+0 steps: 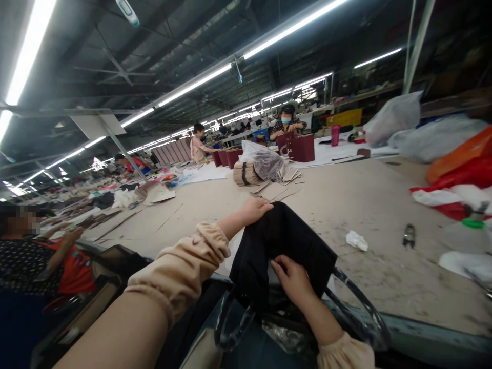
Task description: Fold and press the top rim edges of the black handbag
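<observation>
A black handbag point(303, 233) lies at the table's near edge with its mouth towards me. Its looped handles point(359, 302) are wrapped in clear plastic and hang off either side. My left hand point(254, 210) grips the bag's far end, fingers folded over the black material. At the mouth, my right hand point(294, 281) is closed, thumb and forefinger together against the dark lining beside a small greyish patch. The tips of its other fingers are hidden.
On the table point(207, 215) are a bundle of brown pieces point(246, 173), crumpled white paper point(356, 240), thread snips point(409, 236) and a green-collared bottle point(471, 233). Plastic bags point(395, 120) lie right. A co-worker point(31, 261) sits left; another point(286, 125) handles maroon bags point(302, 147) across the table.
</observation>
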Demonstrator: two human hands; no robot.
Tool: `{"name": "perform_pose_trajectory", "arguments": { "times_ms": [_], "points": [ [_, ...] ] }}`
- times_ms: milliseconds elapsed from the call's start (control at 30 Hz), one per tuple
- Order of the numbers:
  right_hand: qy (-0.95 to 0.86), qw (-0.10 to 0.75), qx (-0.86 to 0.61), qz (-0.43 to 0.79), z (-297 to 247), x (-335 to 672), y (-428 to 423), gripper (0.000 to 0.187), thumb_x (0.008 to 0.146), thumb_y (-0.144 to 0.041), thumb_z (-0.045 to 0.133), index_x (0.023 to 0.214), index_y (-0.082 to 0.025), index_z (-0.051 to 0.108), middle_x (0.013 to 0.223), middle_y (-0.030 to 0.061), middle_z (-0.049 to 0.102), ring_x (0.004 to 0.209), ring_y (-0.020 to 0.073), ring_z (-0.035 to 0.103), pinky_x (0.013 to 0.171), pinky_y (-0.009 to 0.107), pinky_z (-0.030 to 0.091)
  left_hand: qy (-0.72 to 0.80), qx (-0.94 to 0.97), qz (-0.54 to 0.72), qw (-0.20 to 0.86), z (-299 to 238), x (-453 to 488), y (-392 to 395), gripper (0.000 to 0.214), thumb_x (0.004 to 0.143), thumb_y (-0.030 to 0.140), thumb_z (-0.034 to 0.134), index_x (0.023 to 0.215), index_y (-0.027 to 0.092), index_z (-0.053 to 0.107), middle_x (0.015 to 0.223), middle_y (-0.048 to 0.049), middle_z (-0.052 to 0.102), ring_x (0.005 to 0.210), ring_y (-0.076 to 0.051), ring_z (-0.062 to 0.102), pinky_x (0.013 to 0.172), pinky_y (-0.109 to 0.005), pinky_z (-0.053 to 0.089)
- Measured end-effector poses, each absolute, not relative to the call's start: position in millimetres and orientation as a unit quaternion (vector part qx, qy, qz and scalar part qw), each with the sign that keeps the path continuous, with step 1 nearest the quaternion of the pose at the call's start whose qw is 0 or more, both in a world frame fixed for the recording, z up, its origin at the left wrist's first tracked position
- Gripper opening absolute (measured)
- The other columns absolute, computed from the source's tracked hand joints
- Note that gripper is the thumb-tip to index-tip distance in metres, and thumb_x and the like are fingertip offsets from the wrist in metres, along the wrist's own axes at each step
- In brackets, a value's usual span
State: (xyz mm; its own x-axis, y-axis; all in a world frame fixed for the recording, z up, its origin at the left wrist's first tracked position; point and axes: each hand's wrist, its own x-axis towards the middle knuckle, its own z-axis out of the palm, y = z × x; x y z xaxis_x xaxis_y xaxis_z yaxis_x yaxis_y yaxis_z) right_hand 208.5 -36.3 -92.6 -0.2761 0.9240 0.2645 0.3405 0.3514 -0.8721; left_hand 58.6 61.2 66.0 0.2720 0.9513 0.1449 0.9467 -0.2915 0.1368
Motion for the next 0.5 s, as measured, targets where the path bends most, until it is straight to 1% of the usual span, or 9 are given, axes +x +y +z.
{"name": "perform_pose_trajectory", "arguments": {
  "times_ms": [67, 133, 200, 267, 400, 500],
  "points": [
    [-0.733, 0.375, -0.435, 0.364, -102.0, 223.4, -54.1, 0.028, 0.085, -0.042, 0.044, 0.076, -0.021, 0.059, 0.070, 0.0013, 0.062, 0.069, 0.0173, 0.059, 0.064, 0.026, 0.040, 0.595, 0.800, 0.075, 0.019, 66.9, 53.8, 59.5, 0.048, 0.088, 0.047, 0.034, 0.075, 0.015, 0.067, 0.069, -0.0031, 0.065, 0.065, -0.014, 0.056, 0.063, -0.023, 0.041],
    [-0.734, 0.356, -0.436, 0.381, -113.7, 237.8, -77.6, 0.029, 0.085, -0.043, 0.043, 0.077, -0.020, 0.058, 0.071, 0.0017, 0.061, 0.069, 0.0169, 0.058, 0.065, 0.026, 0.040, 0.604, 0.794, 0.065, 0.014, 66.2, 49.4, 59.2, 0.041, 0.087, 0.043, 0.040, 0.080, 0.014, 0.067, 0.075, -0.0046, 0.067, 0.071, -0.016, 0.059, 0.068, -0.024, 0.042],
    [-0.720, 0.339, -0.457, 0.398, -125.9, 250.7, -106.1, 0.032, 0.086, -0.044, 0.041, 0.075, -0.019, 0.058, 0.067, 0.0013, 0.059, 0.065, 0.0164, 0.055, 0.061, 0.026, 0.040, 0.619, 0.782, 0.074, 0.008, 64.0, 46.8, 60.7, 0.032, 0.084, 0.038, 0.046, 0.082, 0.014, 0.067, 0.082, -0.0081, 0.067, 0.080, -0.020, 0.060, 0.074, -0.027, 0.043],
    [-0.708, 0.316, -0.474, 0.418, -137.0, 261.5, -136.1, 0.033, 0.085, -0.045, 0.042, 0.071, -0.019, 0.057, 0.064, 0.0004, 0.056, 0.064, 0.0156, 0.053, 0.059, 0.025, 0.039, 0.635, 0.768, 0.086, 0.007, 61.2, 46.8, 62.8, 0.029, 0.083, 0.035, 0.048, 0.082, 0.013, 0.067, 0.088, -0.0111, 0.068, 0.088, -0.022, 0.061, 0.080, -0.029, 0.043],
    [-0.671, 0.299, -0.500, 0.458, -154.8, 274.9, -184.6, 0.035, 0.083, -0.048, 0.044, 0.067, -0.019, 0.055, 0.063, -0.0011, 0.053, 0.063, 0.0146, 0.050, 0.059, 0.024, 0.040, 0.657, 0.742, 0.133, 0.032, 59.0, 50.2, 61.4, 0.026, 0.081, 0.033, 0.052, 0.080, 0.013, 0.068, 0.093, -0.0136, 0.068, 0.097, -0.024, 0.060, 0.088, -0.030, 0.041],
    [-0.629, 0.303, -0.527, 0.485, -163.4, 277.6, -201.5, 0.038, 0.078, -0.053, 0.048, 0.062, -0.019, 0.053, 0.058, -0.0017, 0.051, 0.060, 0.0146, 0.050, 0.058, 0.025, 0.040, 0.666, 0.715, 0.201, 0.067, 62.9, 44.4, 50.2, 0.022, 0.077, 0.031, 0.056, 0.077, 0.012, 0.068, 0.093, -0.0136, 0.068, 0.098, -0.023, 0.059, 0.089, -0.030, 0.041]
  ]
}}
